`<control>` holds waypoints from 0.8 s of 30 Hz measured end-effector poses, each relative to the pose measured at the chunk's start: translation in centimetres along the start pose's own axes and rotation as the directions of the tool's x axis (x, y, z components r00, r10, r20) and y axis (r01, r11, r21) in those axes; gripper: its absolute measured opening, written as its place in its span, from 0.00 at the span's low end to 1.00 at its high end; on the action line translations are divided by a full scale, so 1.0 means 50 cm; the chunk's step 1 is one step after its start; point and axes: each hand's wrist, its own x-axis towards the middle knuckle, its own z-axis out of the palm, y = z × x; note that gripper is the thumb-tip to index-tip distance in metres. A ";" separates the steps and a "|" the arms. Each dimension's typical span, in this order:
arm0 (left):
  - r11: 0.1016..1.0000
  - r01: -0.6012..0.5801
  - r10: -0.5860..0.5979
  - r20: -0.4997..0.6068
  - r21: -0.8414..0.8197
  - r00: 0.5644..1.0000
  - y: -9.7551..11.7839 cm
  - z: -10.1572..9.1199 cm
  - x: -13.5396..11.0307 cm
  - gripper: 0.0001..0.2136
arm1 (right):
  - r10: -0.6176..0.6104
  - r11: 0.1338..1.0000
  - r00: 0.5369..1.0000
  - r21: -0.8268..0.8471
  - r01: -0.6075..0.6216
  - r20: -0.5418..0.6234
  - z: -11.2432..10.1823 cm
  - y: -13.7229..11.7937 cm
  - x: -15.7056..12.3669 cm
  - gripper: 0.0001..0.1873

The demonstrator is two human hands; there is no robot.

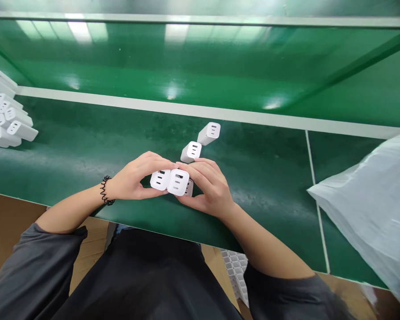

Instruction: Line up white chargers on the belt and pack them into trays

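At the left edge of the frame, a pile [8,113] of white chargers is seen on the green table [266,178], with many of the port ends turned toward the camera.

Left of centre, a charger, the left one [158,181], is pinched by the left hand [130,178], the thumb below and the fingers along the top. A coiled band [106,191] is worn on that wrist. At the centre, the middle charger [179,183] is set side by side with it, their walls touching or nearly so. It is gripped by the right hand [210,186], fingers above and thumb below. A third charger [189,188] is partly hidden behind it; whether it is held too cannot be told.

Just above the right hand, a near charger [191,152] is seen, apparently on end, with a far charger [209,133] beyond it, up and to the right. On the right side of the frame, a thin translucent bag [370,200] is spread.

The chargers may be judged light to moderately dense, stiff, and rather slippery if the smooth casing is polished. Breakage seems unlikely in ordinary handling, but the surface could be scuffed. They are best taken by two opposite long sides, with the port openings left uncovered; two held abreast could slide against each other if squeezed unevenly.
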 end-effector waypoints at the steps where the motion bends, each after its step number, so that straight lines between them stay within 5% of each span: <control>1: 1.000 0.001 -0.001 0.002 0.004 1.000 0.000 0.000 0.000 0.25 | 0.002 1.000 1.000 -0.001 -0.002 0.001 0.000 0.000 0.000 0.35; 24: 0.993 0.116 -0.115 0.038 -0.029 0.993 0.014 -0.004 0.001 0.24 | -0.010 1.000 1.000 -0.012 0.010 0.022 -0.001 -0.005 0.005 0.30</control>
